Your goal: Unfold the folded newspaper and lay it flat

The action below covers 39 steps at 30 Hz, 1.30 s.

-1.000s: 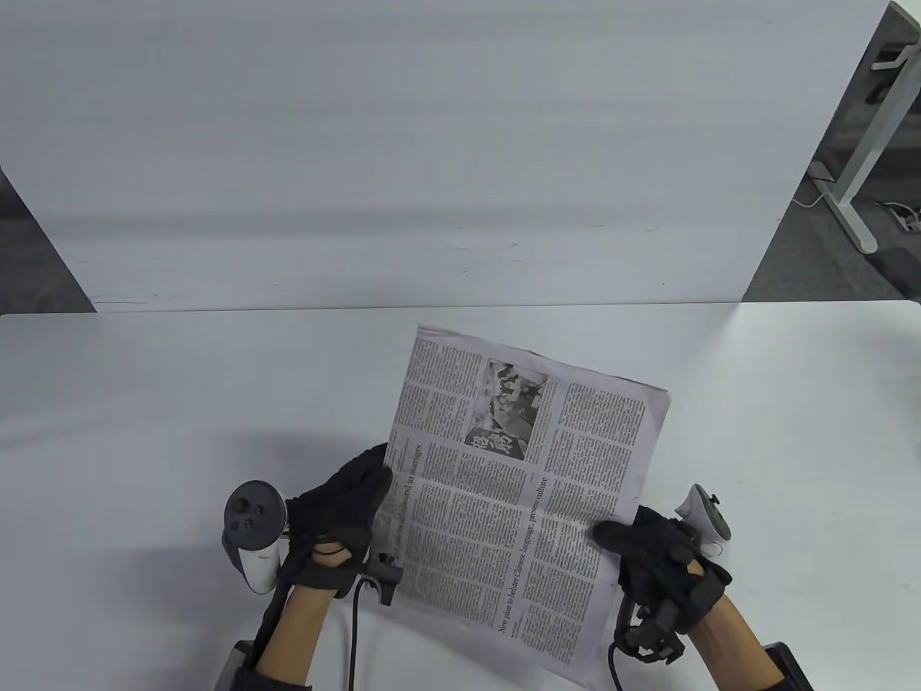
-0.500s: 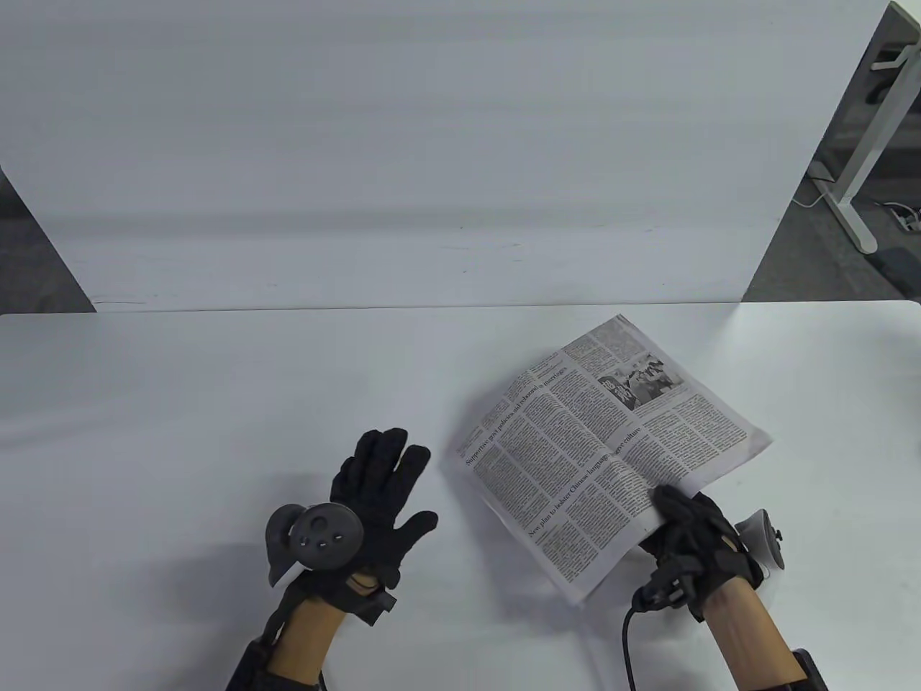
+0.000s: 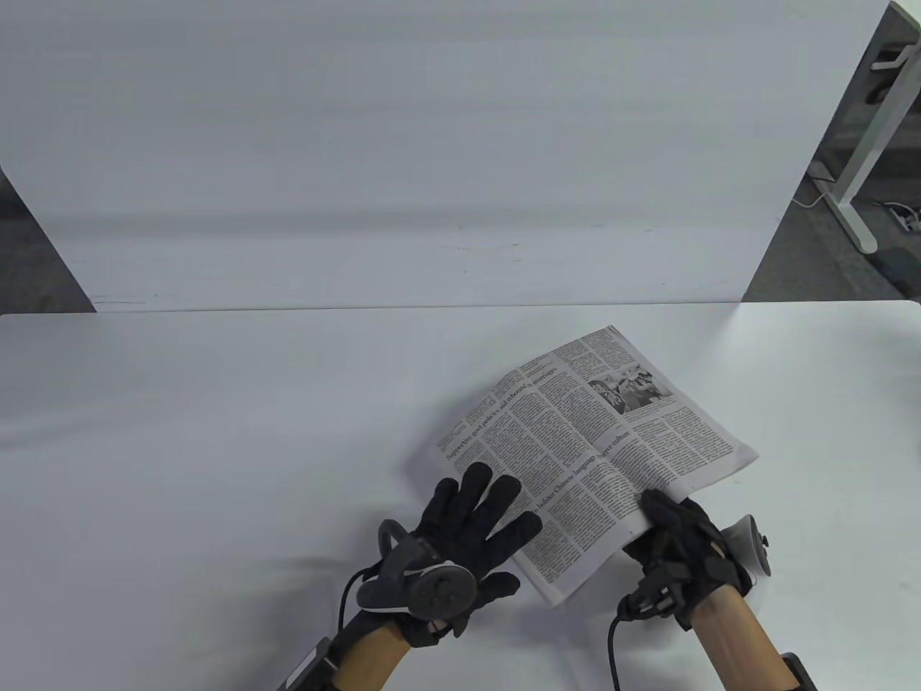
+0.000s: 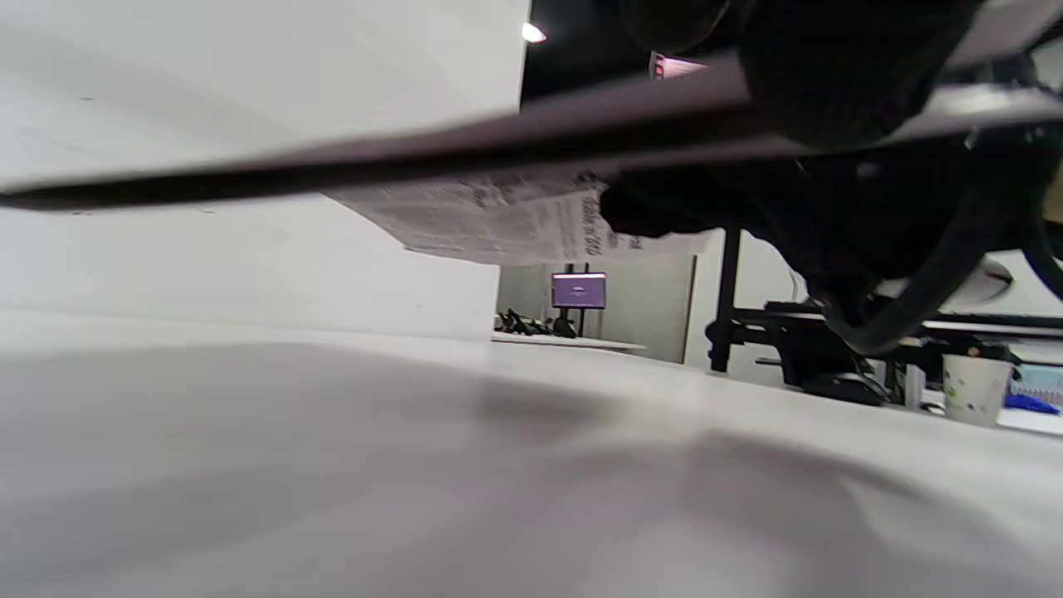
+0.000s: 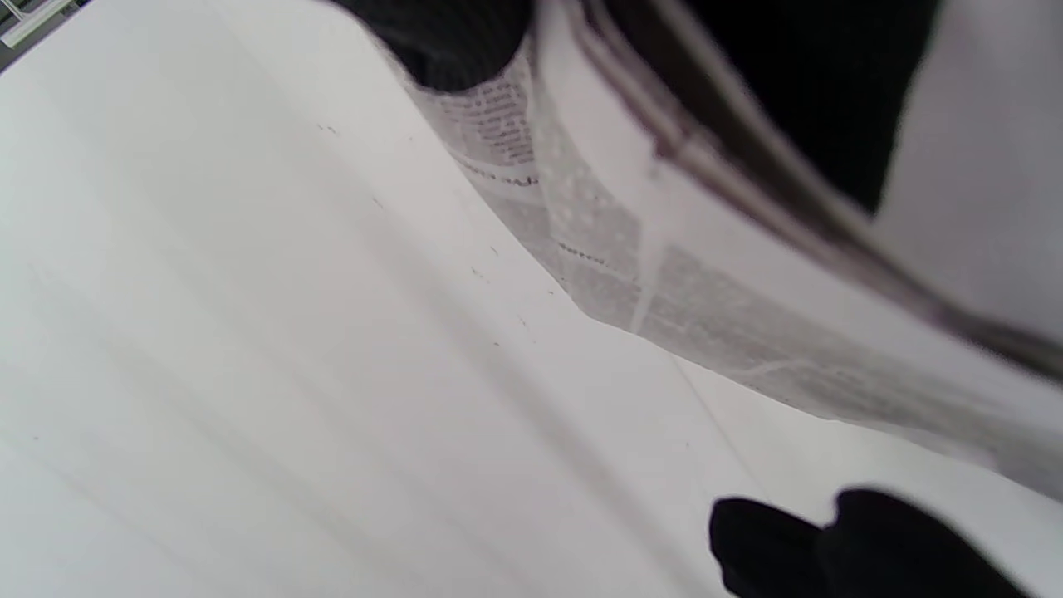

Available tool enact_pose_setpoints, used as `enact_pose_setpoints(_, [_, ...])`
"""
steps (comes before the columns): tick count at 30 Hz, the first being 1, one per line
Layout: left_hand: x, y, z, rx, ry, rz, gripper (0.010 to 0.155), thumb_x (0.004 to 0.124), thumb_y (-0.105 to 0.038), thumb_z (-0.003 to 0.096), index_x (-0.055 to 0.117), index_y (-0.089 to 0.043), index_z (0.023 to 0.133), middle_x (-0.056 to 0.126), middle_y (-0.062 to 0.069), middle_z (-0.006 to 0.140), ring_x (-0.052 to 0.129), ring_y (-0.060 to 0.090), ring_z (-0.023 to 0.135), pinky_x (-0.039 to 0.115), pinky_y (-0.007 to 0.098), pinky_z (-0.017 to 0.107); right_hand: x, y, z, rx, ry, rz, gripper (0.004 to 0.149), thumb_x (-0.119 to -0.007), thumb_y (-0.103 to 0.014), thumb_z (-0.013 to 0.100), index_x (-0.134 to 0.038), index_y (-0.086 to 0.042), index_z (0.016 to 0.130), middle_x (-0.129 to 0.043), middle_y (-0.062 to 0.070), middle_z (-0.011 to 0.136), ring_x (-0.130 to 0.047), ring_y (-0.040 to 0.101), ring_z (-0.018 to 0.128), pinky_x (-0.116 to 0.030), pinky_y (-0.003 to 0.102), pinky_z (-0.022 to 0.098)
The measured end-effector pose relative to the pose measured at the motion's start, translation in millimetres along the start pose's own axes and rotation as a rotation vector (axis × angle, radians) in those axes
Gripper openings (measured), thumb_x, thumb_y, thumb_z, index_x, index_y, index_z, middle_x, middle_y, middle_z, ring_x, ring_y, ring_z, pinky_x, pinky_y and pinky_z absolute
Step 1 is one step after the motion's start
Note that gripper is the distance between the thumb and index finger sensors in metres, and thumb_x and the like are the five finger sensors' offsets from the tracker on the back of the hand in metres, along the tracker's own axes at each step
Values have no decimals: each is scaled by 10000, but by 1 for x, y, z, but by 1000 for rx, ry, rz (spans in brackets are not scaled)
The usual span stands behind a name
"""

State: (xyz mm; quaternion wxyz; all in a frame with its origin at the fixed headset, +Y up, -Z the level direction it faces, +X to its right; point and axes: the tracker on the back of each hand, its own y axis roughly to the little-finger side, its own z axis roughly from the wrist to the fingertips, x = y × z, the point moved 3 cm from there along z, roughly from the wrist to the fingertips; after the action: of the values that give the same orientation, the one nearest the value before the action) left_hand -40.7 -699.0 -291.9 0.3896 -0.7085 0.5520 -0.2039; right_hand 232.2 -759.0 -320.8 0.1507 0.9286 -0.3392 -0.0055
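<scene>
Newspaper (image 3: 590,446) lying folded on the white table (image 3: 216,446), right of centre, turned diagonally with one corner pointing toward the backboard (image 3: 403,144) and another toward the near edge. Showing printed columns, a small photograph near the far corner and a crease running across the middle. Near portion lifting off the surface, as seen from the left wrist view, where the paper (image 4: 515,220) is hanging above the tabletop. Being gripped at the near right edge by the right hand (image 3: 680,551), thumb lying on top of the page and fingers going under it; in the right wrist view, the sheet (image 5: 664,274) curving away beneath a dark fingertip. Being touched at the near left corner by the left hand (image 3: 468,536), fingers spread wide and flat, fingertips resting over the paper's edge, not closing on anything. Trackers sitting on the backs of both hands, cables trailing toward the near edge.
</scene>
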Motion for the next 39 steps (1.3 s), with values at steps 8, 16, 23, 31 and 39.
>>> enact_pose_setpoints(8, [-7,2,0,-69,-184,-165,416,759,-389,475,891,-274,852,556,102,1146,483,472,1093,490,689,724,-13,13,4,-33,-120,-53,567,-689,-208,509,-531,-179,1052,-616,284,1054,-891,563,786,-914,566,461])
enact_pose_setpoints(16, [-7,43,-10,-474,-271,-575,401,763,-380,469,926,-173,772,963,169,860,910,455,859,727,605,601,-58,37,1,-37,-525,-190,956,-834,-656,464,-266,-252,1118,-304,273,1171,-461,708,953,-579,814,550])
enact_pose_setpoints(23, [5,59,-18,-605,-249,-799,400,767,-370,466,928,-158,764,1000,186,794,983,451,777,764,594,559,-74,41,-6,9,-531,-395,978,-945,-358,422,-237,-251,1087,-291,256,1163,-456,719,950,-623,816,549])
enact_pose_setpoints(31, [-12,79,-29,-623,-378,-944,402,770,-376,470,924,-174,781,995,182,804,984,449,775,764,592,559,-64,28,0,34,-411,-392,650,-705,-114,467,-456,-206,1060,-563,273,1096,-666,666,880,-751,730,507])
enact_pose_setpoints(39, [-66,146,-91,-744,-806,-906,401,798,-377,460,937,-176,778,1004,167,803,988,442,772,756,589,570,-31,-20,6,104,-304,-356,584,-712,-110,460,-616,-194,1029,-678,290,1051,-806,645,804,-852,668,444])
